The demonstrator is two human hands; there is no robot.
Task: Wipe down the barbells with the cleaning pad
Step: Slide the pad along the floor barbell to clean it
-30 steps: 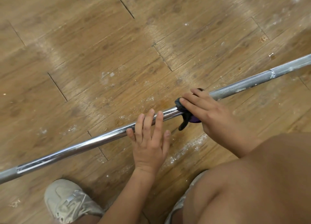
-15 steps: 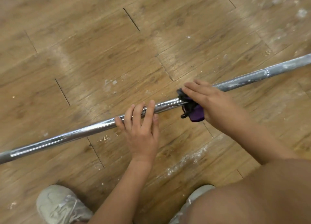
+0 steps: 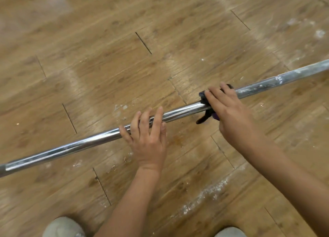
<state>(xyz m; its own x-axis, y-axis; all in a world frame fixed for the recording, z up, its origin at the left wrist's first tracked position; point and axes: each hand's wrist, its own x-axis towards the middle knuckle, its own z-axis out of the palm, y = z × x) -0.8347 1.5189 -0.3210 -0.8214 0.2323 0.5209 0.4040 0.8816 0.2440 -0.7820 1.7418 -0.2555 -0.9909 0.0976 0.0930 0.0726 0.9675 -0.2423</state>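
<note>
Barbell (image 3: 89, 141): the head camera shows a long steel bar lying on a wood-plank floor (image 3: 106, 58). It runs on a slant from the lower left edge to the upper right edge, and both ends are cut off by the frame. The left hand (image 3: 147, 140) rests on its middle stretch with the fingers nearly straight and spread across the bar, gripping nothing. Just to the right, the right hand (image 3: 229, 112) holds the dark cleaning pad (image 3: 203, 96) against the bar. Its fingers curve over the top of the pad, and the thumb is hidden under the hand. Most of the pad is covered, but a dark strap and a bit of purple show below the bar.

The bar looks shiny to the left of the pad. To the right it is dull and streaked with white, up to a narrow ring (image 3: 279, 80). White dust (image 3: 204, 195) lies on the floor near the forearms. Two pale shoes (image 3: 62, 227) are cropped by the bottom edge, and the picture is slightly blurred.
</note>
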